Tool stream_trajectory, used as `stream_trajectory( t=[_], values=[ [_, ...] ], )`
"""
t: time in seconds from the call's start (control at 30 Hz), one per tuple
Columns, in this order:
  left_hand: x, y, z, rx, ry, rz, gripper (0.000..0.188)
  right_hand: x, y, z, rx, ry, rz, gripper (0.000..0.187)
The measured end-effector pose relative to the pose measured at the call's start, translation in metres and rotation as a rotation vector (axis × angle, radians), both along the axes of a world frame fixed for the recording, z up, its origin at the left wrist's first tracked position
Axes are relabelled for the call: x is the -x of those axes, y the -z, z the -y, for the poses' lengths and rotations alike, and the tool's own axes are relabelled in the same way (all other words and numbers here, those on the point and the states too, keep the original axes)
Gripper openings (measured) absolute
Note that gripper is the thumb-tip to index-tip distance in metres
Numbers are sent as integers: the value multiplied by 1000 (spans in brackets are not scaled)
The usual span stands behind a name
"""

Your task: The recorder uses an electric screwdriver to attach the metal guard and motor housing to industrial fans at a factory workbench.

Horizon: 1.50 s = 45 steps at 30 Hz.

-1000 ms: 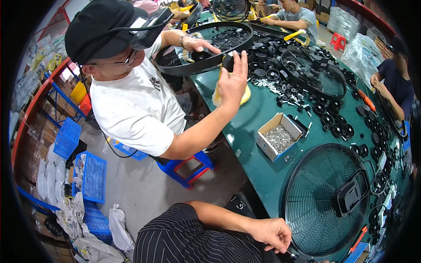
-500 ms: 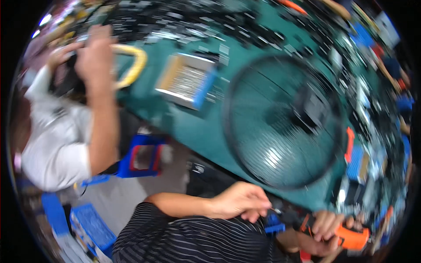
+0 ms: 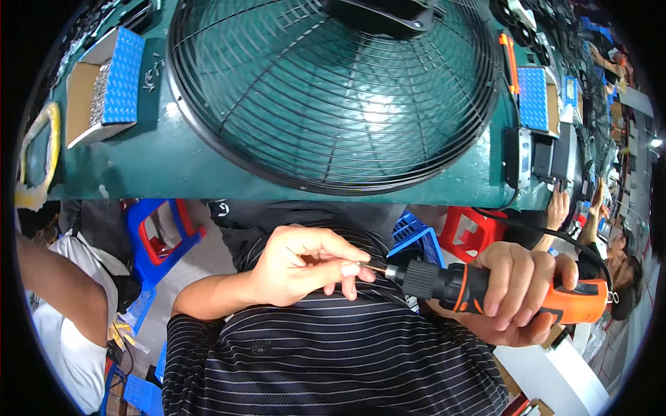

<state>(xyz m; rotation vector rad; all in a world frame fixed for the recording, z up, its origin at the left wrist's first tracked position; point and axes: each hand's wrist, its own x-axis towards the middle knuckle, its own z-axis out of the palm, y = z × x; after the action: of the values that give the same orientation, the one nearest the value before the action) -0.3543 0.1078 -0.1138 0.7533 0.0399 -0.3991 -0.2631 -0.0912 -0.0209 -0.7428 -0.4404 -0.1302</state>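
Observation:
My right hand point(image 3: 517, 286) is wrapped around an orange and black electric screwdriver point(image 3: 579, 302), held level in front of my striped shirt with its bit pointing left. At the bit's tip, my left hand point(image 3: 295, 267) closes thumb and forefinger in a pinch. Whatever sits between those fingertips is too small and hidden to name. Beyond both hands, a large round black wire fan guard point(image 3: 232, 154) lies on the green table point(image 3: 132, 170). A black motor block point(image 3: 381, 19) is at its centre, near the top edge.
At the left are a blue-sided cardboard box point(image 3: 123, 78) of small metal screws, loose screws point(image 3: 150, 76) and a yellow loop point(image 3: 53, 156). A co-worker's arm point(image 3: 66, 284) is at far left. An orange tool point(image 3: 510, 64) and another blue box point(image 3: 533, 97) lie right. A cable trails from the screwdriver.
My view has swung right and steadied, so the fan guard and screw box now appear farther left and higher. My left fingertips have come together with the screwdriver's bit tip.

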Motion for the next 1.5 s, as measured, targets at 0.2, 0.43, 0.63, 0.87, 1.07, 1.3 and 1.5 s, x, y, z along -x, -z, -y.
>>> stream_trajectory(
  t=[0.2, 0.43, 0.63, 0.87, 1.07, 1.3, 1.5],
  values=[
    [-11, 5, -26, -641, -303, 500, 28, -14, 0, -24, -62, -148, 96, 43],
    [-17, 7, -54, -1554, -721, 692, 56, -26, 7, -69, 41, -274, 428, 40],
    [-19, 10, -57, -1804, -692, 606, 55, -33, 3, -80, 298, -373, 433, 44],
    [-20, 21, -60, -1750, -721, 628, 50, -38, 0, -95, 392, -464, 428, 41],
    [-23, 23, -57, -1659, -784, 590, 45, -37, -11, -106, 520, -558, 375, 40],
    [-23, 29, -58, -1581, -799, 582, 45, -37, -18, -116, 624, -650, 327, 38],
    [-23, 31, -58, -1548, -760, 590, 44, -42, -21, -119, 685, -704, 354, 38]
  ],
)
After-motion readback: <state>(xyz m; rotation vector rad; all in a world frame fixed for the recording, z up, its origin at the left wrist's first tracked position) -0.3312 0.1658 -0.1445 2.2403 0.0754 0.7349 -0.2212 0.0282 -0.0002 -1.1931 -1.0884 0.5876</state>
